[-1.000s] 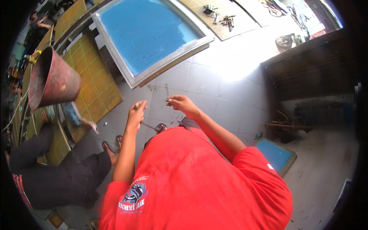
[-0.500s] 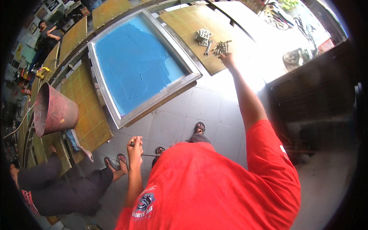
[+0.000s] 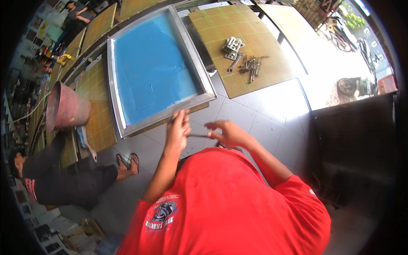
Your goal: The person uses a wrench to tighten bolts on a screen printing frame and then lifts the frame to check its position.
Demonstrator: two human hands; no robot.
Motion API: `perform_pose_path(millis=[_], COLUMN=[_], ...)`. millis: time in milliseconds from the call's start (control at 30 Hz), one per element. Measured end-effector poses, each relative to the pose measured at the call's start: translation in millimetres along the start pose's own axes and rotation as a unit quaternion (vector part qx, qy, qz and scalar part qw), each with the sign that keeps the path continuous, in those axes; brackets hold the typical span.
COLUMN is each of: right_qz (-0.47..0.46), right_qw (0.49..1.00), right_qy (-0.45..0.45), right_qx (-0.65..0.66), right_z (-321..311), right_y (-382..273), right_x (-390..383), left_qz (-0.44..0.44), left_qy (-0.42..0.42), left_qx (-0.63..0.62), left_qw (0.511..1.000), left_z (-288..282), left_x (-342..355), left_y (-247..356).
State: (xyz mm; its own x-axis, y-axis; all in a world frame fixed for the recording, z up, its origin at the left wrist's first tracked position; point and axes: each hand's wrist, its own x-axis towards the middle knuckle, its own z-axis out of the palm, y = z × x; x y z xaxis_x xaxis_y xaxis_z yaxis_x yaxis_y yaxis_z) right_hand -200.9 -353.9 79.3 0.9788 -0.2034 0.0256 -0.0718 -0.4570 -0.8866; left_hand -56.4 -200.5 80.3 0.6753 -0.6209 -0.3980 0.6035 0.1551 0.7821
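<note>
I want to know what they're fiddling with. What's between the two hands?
In the head view, a thin dark metal rod spans the gap from the left hand to the right hand; grey floor tiles lie beneath.

A thin metal rod (image 3: 196, 136), dull grey, spans the left hand (image 3: 178, 127) and right hand (image 3: 227, 132). The frame (image 3: 204, 83) nearby is brushed metal around matt blue mesh. Bolts (image 3: 251, 66) and brackets (image 3: 233, 44) gleam on a matt wooden board (image 3: 255, 34). The floor tiles (image 3: 263, 123) are smooth, semi-gloss.
</note>
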Motion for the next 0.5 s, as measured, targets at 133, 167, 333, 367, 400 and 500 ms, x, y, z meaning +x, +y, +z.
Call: perform_pose_path(millis=[133,167,333,367,400,500], right_qz=[0.084,0.082,0.203,0.188,0.172,0.187], right_qw=[0.995,0.991,0.928,0.918,0.902,0.876], right_qy=[0.055,0.109,0.303,0.349,0.395,0.428], right_qx=[-0.006,0.007,0.073,0.025,-0.024,-0.123], right_z=[-11.1,-18.2,-116.9,-137.6,-154.3,-191.8], right_y=[6.4,25.8,92.4,117.4,145.7,182.9], right_x=[-13.8,-19.0,-19.0,-14.9,-9.4,14.0], left_qz=[0.026,0.079,0.252,0.29,0.313,0.297], left_qy=[-0.079,-0.101,-0.061,-0.006,0.078,0.269], left_qx=[0.029,0.07,0.254,0.274,0.304,0.367], left_qw=[0.996,0.989,0.932,0.917,0.896,0.84], left_z=[67.8,77.7,40.8,21.0,-0.9,-88.3], left_x=[22.6,25.4,19.2,19.2,21.0,23.8], left_y=[-3.4,-6.7,25.6,33.5,41.4,65.2])
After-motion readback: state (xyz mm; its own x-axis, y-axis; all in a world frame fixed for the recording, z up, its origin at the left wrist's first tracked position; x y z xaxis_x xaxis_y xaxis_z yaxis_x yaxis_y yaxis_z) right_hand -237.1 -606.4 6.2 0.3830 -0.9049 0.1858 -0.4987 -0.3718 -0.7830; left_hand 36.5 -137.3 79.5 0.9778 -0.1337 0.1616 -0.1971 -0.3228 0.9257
